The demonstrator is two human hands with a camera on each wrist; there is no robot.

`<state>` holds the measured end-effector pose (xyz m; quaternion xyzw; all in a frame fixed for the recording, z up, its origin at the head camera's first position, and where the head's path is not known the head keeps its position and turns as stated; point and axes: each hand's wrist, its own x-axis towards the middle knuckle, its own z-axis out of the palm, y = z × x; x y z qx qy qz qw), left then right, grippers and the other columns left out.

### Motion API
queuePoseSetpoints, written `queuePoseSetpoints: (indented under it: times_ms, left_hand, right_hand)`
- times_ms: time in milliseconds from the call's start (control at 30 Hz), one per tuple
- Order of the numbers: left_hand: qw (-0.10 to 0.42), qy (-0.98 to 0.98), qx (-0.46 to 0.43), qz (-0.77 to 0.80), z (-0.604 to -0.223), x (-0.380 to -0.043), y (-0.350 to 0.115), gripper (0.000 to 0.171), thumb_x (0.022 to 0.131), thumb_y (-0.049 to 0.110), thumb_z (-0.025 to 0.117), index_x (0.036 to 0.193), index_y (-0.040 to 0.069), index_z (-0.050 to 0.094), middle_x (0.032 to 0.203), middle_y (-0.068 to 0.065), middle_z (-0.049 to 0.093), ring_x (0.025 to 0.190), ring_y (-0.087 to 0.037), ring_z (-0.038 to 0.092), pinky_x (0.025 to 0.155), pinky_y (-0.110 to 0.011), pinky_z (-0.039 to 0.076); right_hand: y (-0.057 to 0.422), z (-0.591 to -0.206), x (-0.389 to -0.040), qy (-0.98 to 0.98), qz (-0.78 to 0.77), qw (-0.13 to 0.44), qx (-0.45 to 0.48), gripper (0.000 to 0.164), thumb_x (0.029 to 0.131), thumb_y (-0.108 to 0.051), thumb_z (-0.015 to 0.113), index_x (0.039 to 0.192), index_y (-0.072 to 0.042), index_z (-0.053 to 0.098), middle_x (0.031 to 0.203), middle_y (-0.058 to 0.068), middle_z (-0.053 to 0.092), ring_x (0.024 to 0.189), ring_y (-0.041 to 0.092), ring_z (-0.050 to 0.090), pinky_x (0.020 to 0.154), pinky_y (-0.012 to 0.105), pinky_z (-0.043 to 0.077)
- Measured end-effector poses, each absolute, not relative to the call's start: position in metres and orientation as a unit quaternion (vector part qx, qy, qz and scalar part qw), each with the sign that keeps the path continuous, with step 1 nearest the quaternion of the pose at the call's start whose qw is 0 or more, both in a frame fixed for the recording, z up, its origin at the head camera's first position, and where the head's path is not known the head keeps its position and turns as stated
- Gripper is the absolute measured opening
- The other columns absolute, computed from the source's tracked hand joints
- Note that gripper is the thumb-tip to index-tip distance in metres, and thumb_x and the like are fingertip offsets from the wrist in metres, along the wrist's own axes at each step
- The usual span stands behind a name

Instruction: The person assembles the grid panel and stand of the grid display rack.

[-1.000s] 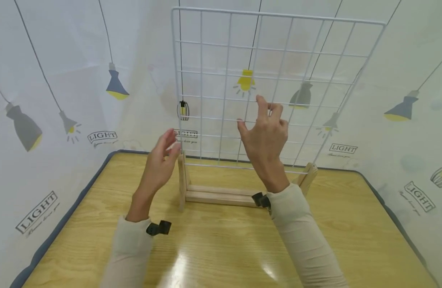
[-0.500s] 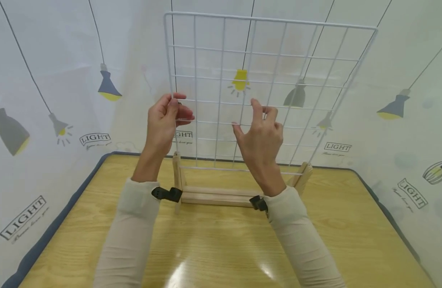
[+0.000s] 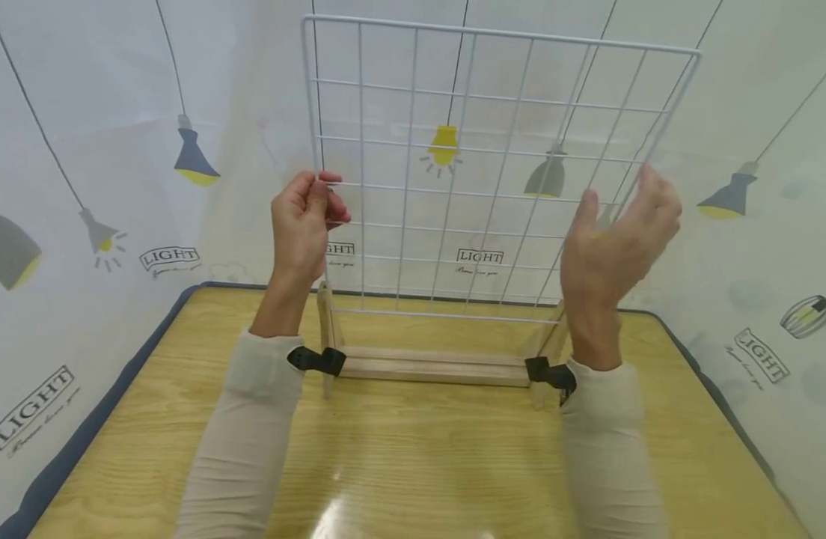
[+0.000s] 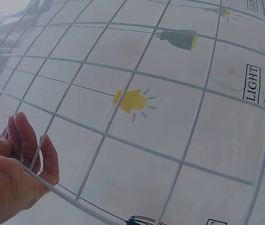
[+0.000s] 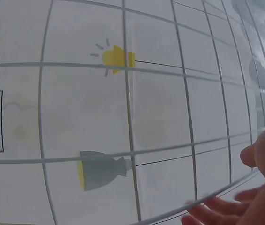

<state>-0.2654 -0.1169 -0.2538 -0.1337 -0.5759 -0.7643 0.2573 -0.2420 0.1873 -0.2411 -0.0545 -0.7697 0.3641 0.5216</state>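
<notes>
A white wire grid panel (image 3: pixel 467 94) stands upright in a wooden stand (image 3: pixel 433 368), whose base bar lies across the table. My left hand (image 3: pixel 298 228) grips the panel's left edge at about mid-height. In the left wrist view, the fingers (image 4: pixel 26 136) pass behind the edge wire while the thumb stays on the near side. My right hand (image 3: pixel 611 251), slightly blurred, is at the panel's right edge. Its thumb is apart from its extended fingers. The right wrist view has those fingers (image 5: pixel 216 211) overlapping the edge wire, with the thumb (image 5: pixel 248 156) standing away from them.
The wood-grain table (image 3: pixel 413 457) has a dark blue border (image 3: pixel 126 370). Pale sheeting (image 3: pixel 251 60) printed with hanging lamps surrounds its back and sides. Each sleeve cuff carries a black mount, the left one (image 3: pixel 316 361) and the right one (image 3: pixel 551 374).
My left hand has risen from beside the stand and taken hold of the panel's left edge. My right hand has moved from in front of the panel's middle to its right edge.
</notes>
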Motion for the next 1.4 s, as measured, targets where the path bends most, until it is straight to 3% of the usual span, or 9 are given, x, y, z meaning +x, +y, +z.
queuePoseSetpoints:
  times_ms: [100, 200, 300, 400, 667, 900, 1400]
  left_hand:
    - [0.262, -0.577, -0.135, -0.762, -0.254, -0.266, -0.117, 0.021, 0.103, 0.014, 0.046, 0.097, 0.005, 0.064, 0.067, -0.001, 0.057, 0.057, -0.010, 0.059, 0.061, -0.021, 0.056]
    - [0.261, -0.577, -0.136, -0.762, -0.253, -0.266, -0.117, 0.021, 0.103, 0.015, 0.046, 0.096, 0.006, 0.064, 0.068, -0.001, 0.057, 0.058, -0.010, 0.059, 0.062, -0.021, 0.056]
    - [0.253, -0.572, -0.138, -0.768, -0.253, -0.266, -0.118, 0.021, 0.103, 0.015, 0.046, 0.097, 0.005, 0.063, 0.068, -0.001, 0.057, 0.059, -0.011, 0.060, 0.063, -0.021, 0.056]
    - [0.244, -0.566, -0.144, -0.774, -0.253, -0.266, -0.118, 0.021, 0.102, 0.017, 0.046, 0.097, 0.004, 0.063, 0.069, -0.001, 0.059, 0.060, -0.011, 0.061, 0.064, -0.022, 0.057]
    - [0.232, -0.568, -0.145, -0.777, -0.256, -0.264, -0.123, 0.019, 0.101, 0.018, 0.049, 0.096, 0.008, 0.064, 0.073, -0.001, 0.063, 0.062, -0.010, 0.065, 0.067, -0.023, 0.059]
    - [0.235, -0.574, -0.154, -0.769, -0.258, -0.262, -0.124, 0.023, 0.101, 0.019, 0.049, 0.102, 0.000, 0.063, 0.076, -0.001, 0.063, 0.063, -0.010, 0.066, 0.066, -0.023, 0.059]
    - [0.225, -0.572, -0.146, -0.775, -0.269, -0.259, -0.129, 0.019, 0.101, 0.020, 0.050, 0.098, 0.009, 0.066, 0.074, -0.001, 0.064, 0.063, -0.012, 0.066, 0.065, -0.024, 0.059]
  right_hand:
    - [0.216, -0.238, -0.246, -0.797, 0.437, 0.406, -0.093, 0.049, 0.103, -0.042, 0.045, 0.145, -0.016, 0.046, 0.136, 0.005, 0.060, 0.117, 0.014, 0.061, 0.097, 0.026, 0.048]
    - [0.231, -0.239, -0.251, -0.805, 0.484, 0.333, -0.077, 0.043, 0.105, -0.042, 0.039, 0.133, -0.014, 0.057, 0.111, 0.004, 0.074, 0.086, 0.007, 0.072, 0.075, 0.019, 0.055]
    - [0.237, -0.240, -0.254, -0.794, 0.505, 0.335, -0.041, 0.038, 0.106, -0.037, 0.042, 0.120, -0.010, 0.065, 0.087, -0.004, 0.075, 0.068, 0.002, 0.070, 0.063, 0.015, 0.056]
    - [0.239, -0.241, -0.255, -0.787, 0.516, 0.339, -0.030, 0.036, 0.105, -0.036, 0.044, 0.118, -0.010, 0.066, 0.080, -0.013, 0.070, 0.065, 0.000, 0.069, 0.060, 0.014, 0.055]
    - [0.241, -0.245, -0.254, -0.784, 0.526, 0.328, -0.034, 0.035, 0.105, -0.036, 0.044, 0.118, -0.012, 0.066, 0.082, -0.012, 0.071, 0.068, 0.003, 0.070, 0.062, 0.015, 0.055]
    - [0.241, -0.248, -0.254, -0.775, 0.536, 0.332, -0.035, 0.033, 0.105, -0.034, 0.045, 0.117, -0.013, 0.067, 0.081, -0.012, 0.071, 0.068, 0.004, 0.070, 0.062, 0.014, 0.055]
    - [0.236, -0.252, -0.253, -0.764, 0.542, 0.350, -0.022, 0.030, 0.105, -0.033, 0.047, 0.107, -0.014, 0.069, 0.075, -0.014, 0.070, 0.065, 0.004, 0.070, 0.059, 0.015, 0.055]
